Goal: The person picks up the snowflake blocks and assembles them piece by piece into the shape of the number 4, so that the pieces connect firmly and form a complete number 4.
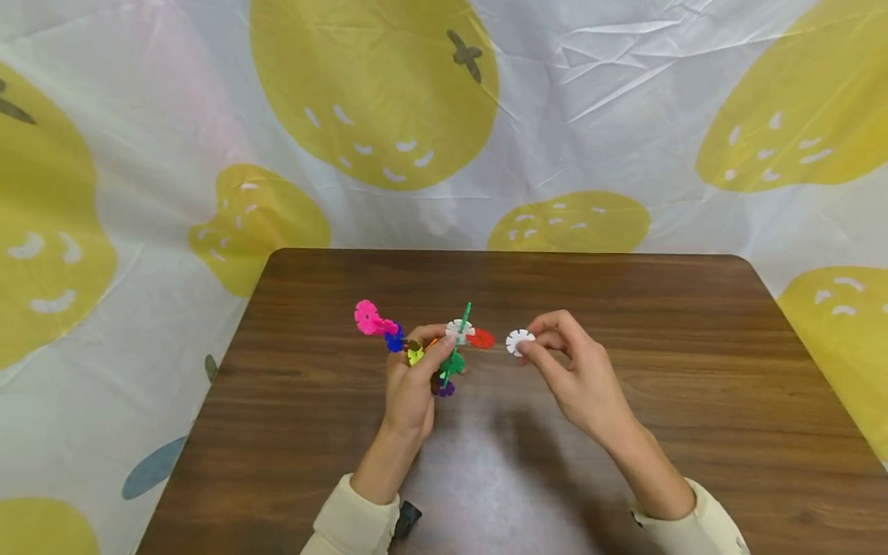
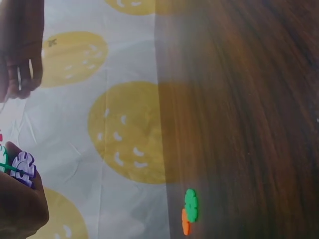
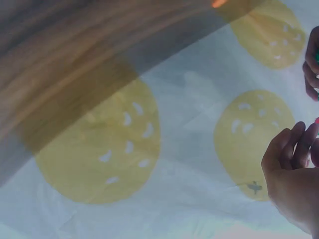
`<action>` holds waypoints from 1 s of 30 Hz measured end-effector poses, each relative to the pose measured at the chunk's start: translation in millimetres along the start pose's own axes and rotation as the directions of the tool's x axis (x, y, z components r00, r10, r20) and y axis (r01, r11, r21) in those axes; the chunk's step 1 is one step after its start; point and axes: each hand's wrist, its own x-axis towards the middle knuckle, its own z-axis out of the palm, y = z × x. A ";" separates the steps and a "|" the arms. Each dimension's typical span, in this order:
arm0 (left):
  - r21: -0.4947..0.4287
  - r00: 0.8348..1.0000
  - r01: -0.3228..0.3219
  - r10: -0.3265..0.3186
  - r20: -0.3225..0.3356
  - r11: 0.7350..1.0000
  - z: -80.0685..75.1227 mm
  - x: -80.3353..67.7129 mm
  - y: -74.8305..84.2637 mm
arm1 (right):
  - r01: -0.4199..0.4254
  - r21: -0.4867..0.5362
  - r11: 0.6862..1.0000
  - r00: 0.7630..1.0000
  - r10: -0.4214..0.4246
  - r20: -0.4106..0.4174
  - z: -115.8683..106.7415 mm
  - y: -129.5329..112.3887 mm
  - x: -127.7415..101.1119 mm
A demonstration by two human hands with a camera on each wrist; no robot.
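In the head view my left hand (image 1: pixel 409 397) grips a cluster of interlocked notched plastic discs, its thumb pressed near a white disc (image 1: pixel 454 330). A pink disc (image 1: pixel 366 317) and a blue disc (image 1: pixel 394 338) stick out to the left. On the right are a red disc (image 1: pixel 482 339), a green disc (image 1: pixel 454 364) and a purple disc (image 1: pixel 445 389). My right hand (image 1: pixel 579 378) pinches a loose white notched disc (image 1: pixel 519 342) between thumb and fingertips, a short gap from the red disc. The palm hides part of the cluster.
Both hands are above a dark brown wooden table (image 1: pixel 298 462). A white cloth with yellow fruit prints (image 1: pixel 375 92) hangs behind it. In the left wrist view, a green disc (image 2: pixel 191 205) and an orange disc (image 2: pixel 185 222) show near the table's edge. A black object (image 1: pixel 407 519) is at the left cuff.
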 end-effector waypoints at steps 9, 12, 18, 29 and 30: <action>-0.028 1.000 -0.013 0.013 -0.003 1.000 5.5 -1.4 4.3 | 0.130 -0.020 0.991 0.989 -0.131 -0.069 2.8 -11.6 -4.8; -0.031 1.000 -0.015 0.015 0.000 0.999 7.0 -2.4 5.8 | 0.160 -0.031 0.987 0.984 -0.162 -0.072 5.2 -12.7 -4.7; -0.025 1.000 -0.014 0.014 0.006 1.000 8.0 -4.0 7.6 | 0.168 -0.046 0.985 0.982 -0.171 -0.077 9.9 -14.1 -5.7; -0.034 1.000 -0.011 0.011 0.003 0.999 8.1 -6.0 7.7 | 0.206 -0.102 0.973 0.969 -0.217 -0.120 16.9 -16.9 -7.7; -0.035 1.000 -0.010 0.011 0.004 0.999 7.9 -6.3 7.6 | 0.207 -0.102 0.973 0.969 -0.218 -0.119 17.6 -17.3 -7.8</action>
